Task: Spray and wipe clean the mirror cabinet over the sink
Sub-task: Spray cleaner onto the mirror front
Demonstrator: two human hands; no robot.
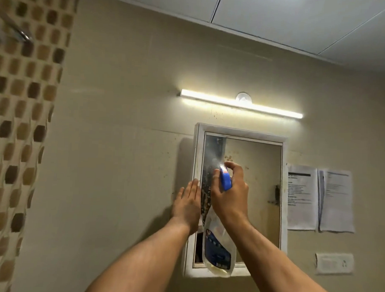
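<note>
A white-framed mirror cabinet [255,156] hangs on the beige wall, its glass spotted and stained. My right hand [231,192] grips the neck of a clear spray bottle [218,249] with a blue trigger head [225,178], the nozzle pointing at the upper left of the mirror. A faint mist shows on the glass there. My left hand [188,203] lies flat with straight fingers against the cabinet's left frame edge. The bottle hides the mirror's lower left part.
A lit tube light [241,104] runs above the cabinet. Two paper notices [320,198] are stuck to the wall on the right, with a switch plate [334,263] below them. A brown mosaic tile wall [20,118] and a shower fitting [18,32] stand at the left.
</note>
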